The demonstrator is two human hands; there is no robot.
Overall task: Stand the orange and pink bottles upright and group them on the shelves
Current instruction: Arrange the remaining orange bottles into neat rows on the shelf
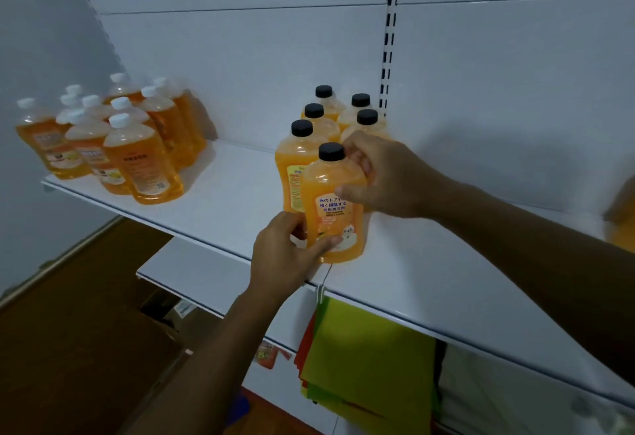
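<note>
An orange bottle with a black cap [330,194] stands upright near the front edge of the white shelf [223,194]. My left hand [285,249] grips its lower part from the left, thumb across the front. My right hand [381,177] holds its shoulder from the right, fingers curled behind the neck. Several more black-capped orange bottles [319,125] stand upright in a group right behind it. At the shelf's left end stands a cluster of several white-capped orange bottles [113,139], all upright.
A lower white shelf [192,273] juts out below. Green, red and yellow sheets [364,359] hang under the shelf's front edge. An orange object [622,218] shows at the far right edge. A slotted upright [390,32] runs up the back wall.
</note>
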